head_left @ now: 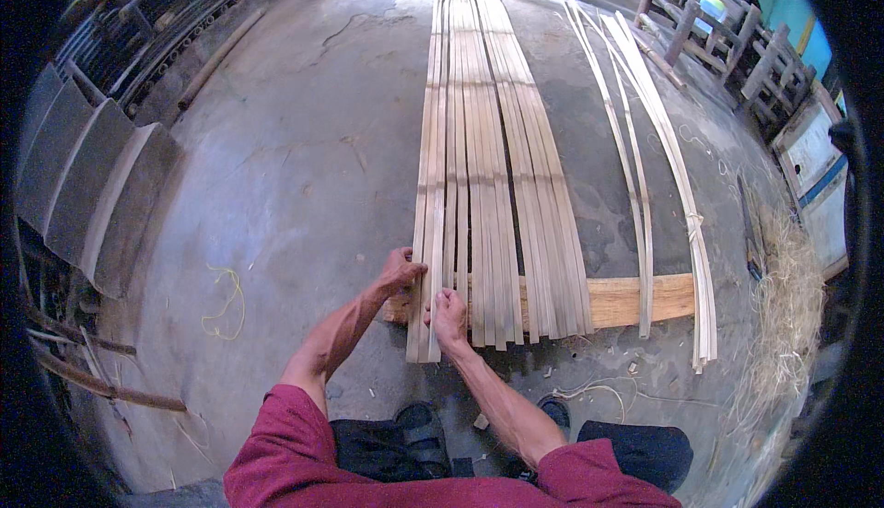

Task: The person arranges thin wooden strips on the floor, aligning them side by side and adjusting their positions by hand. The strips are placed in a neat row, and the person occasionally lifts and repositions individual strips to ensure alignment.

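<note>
Left of centre, the left hand touched the outermost pale strips; the right hand apparently pinched one. The strips crossed a wooden plank. Tangled fibres lay at lower right.

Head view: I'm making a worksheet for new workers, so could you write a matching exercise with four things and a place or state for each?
Things
1. Long, flat, pale wooden strips
2. Thin yellow cord
3. Light-brown wooden plank
4. Person's bare left hand

Places and states
A. Loosely curled on the floor
B. At the row's left edge
C. Laid lengthwise, side by side
D. Beneath the strips' near ends

Pairs: 1-C, 2-A, 3-D, 4-B
</note>
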Available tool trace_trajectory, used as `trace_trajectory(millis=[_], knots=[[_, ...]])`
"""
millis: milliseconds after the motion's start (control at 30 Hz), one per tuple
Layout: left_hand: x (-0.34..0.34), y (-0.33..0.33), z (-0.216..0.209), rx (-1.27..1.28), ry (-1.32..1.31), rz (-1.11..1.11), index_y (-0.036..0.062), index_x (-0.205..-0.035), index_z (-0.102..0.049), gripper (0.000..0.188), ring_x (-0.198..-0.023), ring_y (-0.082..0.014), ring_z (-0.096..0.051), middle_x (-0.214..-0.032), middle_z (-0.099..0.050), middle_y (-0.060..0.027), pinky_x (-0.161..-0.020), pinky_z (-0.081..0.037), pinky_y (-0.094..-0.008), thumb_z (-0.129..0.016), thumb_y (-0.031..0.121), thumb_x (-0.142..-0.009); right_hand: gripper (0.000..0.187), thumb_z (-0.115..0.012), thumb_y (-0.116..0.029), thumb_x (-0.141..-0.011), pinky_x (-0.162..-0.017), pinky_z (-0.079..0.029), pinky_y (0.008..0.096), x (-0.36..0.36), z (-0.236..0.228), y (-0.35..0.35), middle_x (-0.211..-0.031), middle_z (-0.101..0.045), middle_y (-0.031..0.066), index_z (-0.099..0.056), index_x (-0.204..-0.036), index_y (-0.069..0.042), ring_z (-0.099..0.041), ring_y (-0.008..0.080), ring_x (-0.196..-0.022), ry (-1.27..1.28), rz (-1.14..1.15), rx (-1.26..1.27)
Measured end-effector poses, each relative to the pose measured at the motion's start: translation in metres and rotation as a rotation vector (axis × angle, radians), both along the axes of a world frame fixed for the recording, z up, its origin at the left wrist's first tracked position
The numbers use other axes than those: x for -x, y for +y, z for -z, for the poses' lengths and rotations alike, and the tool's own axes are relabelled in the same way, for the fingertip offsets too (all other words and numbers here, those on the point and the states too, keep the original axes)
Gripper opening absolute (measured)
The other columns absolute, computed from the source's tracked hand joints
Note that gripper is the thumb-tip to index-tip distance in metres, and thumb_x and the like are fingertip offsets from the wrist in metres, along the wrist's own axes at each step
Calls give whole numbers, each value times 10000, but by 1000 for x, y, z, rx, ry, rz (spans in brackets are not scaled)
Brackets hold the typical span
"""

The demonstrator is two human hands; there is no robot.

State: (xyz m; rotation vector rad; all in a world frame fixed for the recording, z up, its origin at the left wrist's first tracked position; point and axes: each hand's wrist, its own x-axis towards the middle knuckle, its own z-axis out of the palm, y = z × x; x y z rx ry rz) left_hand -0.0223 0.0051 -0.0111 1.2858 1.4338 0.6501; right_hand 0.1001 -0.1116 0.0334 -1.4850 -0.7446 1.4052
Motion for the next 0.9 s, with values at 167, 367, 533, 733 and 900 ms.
trace_trajectory(millis=[167,367,533,733,900], knots=[[-1,1,-13,-23,52,-14,-26,-1026,-568,476,-727,-179,-599,-853,-632,-118,-669,-484,-293,-683,144,-596,221,-372,-168,-902,-434,-426,270,8,-4,17,-654,-520,58,-455,-990,18,-500,119,-465,-45,70,-56],[-5,0,-23,-1,93,-37,-8,-1046,-562,479,-728,-177,-602,-855,-633,-117,-674,-483,-290,-673,151,-608,235,-361,-163,-899,-415,-421,278,6,15,12,-652,-529,71,-436,-1033,15,-508,127,-467,-35,61,-36],[-4,3,-13,-36,152,-8,-10,-1044,-559,483,-757,-225,-598,-857,-626,-142,-739,-466,-321,-653,219,-629,266,-362,-161,-902,-436,-417,269,-1,14,19,-704,-551,86,-432,-1095,8,-506,128,-478,-56,56,-40],[-10,-8,-11,-217,711,57,-9,-1207,-407,665,-1169,-356,-332,-1240,-394,-211,-959,-233,-535,-621,327,-674,377,-392,-144,-900,-459,-401,263,-6,-21,32,-606,-501,39,-371,-1242,14,-457,91,-502,-511,-62,-338],[-19,-31,-14,-533,947,402,-7,-1269,-326,725,-1283,-382,-112,-1367,-189,-234,-979,-119,-598,-509,460,-745,440,-430,-119,-887,-451,-396,252,-13,-47,38,-571,-464,12,-318,-1283,37,-449,82,-506,-374,-18,-399]])
